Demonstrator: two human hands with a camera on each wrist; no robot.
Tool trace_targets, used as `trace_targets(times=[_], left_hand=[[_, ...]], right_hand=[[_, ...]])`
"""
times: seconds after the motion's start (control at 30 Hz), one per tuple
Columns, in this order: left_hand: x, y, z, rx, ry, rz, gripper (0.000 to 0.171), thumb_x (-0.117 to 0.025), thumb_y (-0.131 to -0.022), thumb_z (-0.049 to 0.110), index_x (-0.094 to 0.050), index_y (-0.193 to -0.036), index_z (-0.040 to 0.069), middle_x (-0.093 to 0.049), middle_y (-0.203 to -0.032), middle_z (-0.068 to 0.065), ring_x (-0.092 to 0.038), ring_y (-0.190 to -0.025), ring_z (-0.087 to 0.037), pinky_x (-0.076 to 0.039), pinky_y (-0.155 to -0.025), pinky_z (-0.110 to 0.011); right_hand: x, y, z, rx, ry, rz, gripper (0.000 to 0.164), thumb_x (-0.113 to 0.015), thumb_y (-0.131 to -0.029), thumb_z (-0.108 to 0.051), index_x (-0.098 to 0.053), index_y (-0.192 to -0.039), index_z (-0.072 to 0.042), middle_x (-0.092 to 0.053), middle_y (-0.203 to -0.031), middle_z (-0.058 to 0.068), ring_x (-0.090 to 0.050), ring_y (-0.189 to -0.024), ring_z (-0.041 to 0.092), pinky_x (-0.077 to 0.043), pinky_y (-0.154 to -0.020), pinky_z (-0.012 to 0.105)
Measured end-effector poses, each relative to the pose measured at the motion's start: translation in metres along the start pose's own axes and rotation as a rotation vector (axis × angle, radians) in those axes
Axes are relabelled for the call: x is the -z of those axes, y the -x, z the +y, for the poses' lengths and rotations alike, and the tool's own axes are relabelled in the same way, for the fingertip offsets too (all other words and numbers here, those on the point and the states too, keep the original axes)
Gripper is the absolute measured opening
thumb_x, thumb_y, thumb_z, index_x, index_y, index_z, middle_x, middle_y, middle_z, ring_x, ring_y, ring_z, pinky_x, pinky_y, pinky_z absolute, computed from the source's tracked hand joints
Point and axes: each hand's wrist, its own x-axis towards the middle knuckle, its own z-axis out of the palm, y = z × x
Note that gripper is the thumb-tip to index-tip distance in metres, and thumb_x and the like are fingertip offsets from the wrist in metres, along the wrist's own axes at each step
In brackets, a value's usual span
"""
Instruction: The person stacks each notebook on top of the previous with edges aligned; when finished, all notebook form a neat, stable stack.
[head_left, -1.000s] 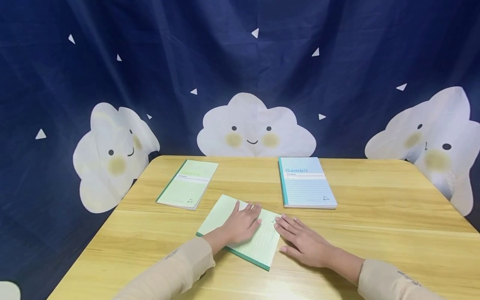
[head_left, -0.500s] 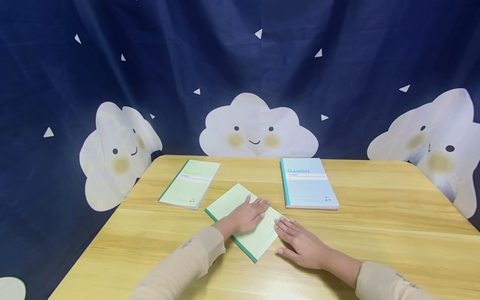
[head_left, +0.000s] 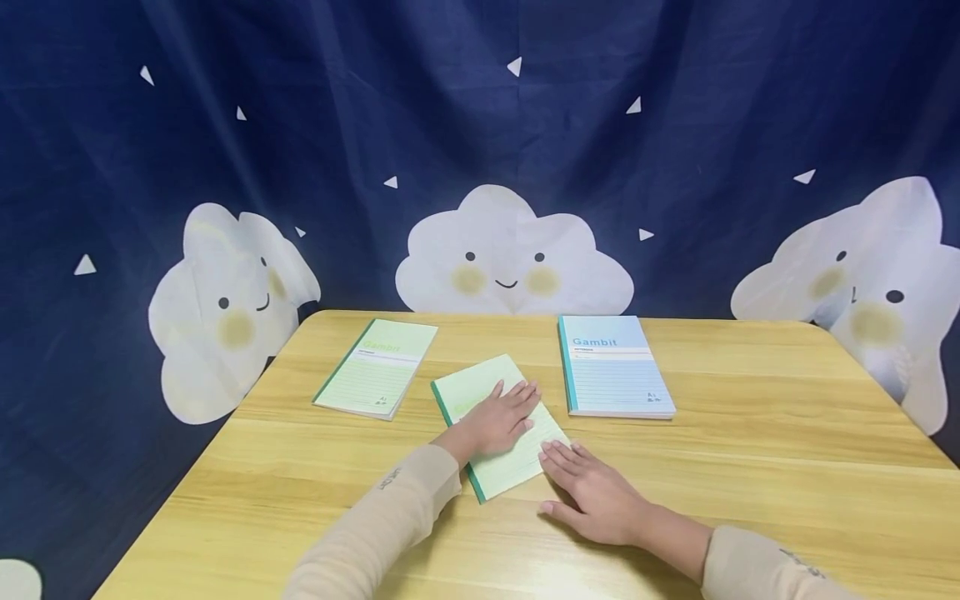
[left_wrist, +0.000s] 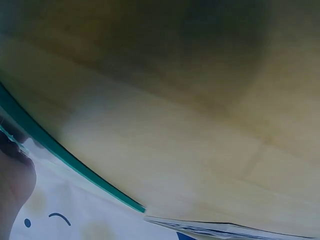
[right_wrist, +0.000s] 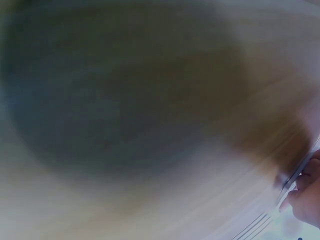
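Observation:
In the head view a green notebook (head_left: 517, 475) with a dark green spine lies askew at the middle of the table. My left hand (head_left: 498, 423) rests flat on its cover, fingers spread and straight, hiding part of the print. Beside the notebook's lower right corner is my right hand (head_left: 596, 496); its straight fingertips touch that corner and its thumb lies on the table. The left wrist view catches the notebook's green spine (left_wrist: 75, 162) and a bit of the left hand (left_wrist: 15, 185). In the right wrist view, part of the right hand (right_wrist: 307, 195) shows at the edge.
Another green notebook (head_left: 375, 371) lies at the back left of the wooden table (head_left: 750, 433). A blue Gambit notebook (head_left: 618, 375), thick or stacked, lies at the back right. A dark blue curtain (head_left: 450, 100) with cloud prints hangs behind.
The middle notebook has turned clockwise, its spine swinging from the near side toward the left, and has shifted slightly away. My left hand moved forward and right with it; the right hand barely moved.

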Motion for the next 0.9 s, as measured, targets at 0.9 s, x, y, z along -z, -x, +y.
trace_targets(times=[0.9], left_hand=[[0.001,0.012,-0.011,0.260,0.218,0.424,0.067,-0.038,-0.097,0.040,-0.013,-0.149,0.007,-0.037,-0.147,-0.012,-0.036,-0.135,-0.030,-0.026,-0.111,-0.050]], right_hand=[[0.000,-0.019,0.000,-0.034,0.006,0.400,0.035,-0.065,-0.082,-0.014,-0.064,-0.111,0.004,-0.069,-0.100,0.012,-0.062,-0.095,0.023,-0.048,-0.089,0.044]])
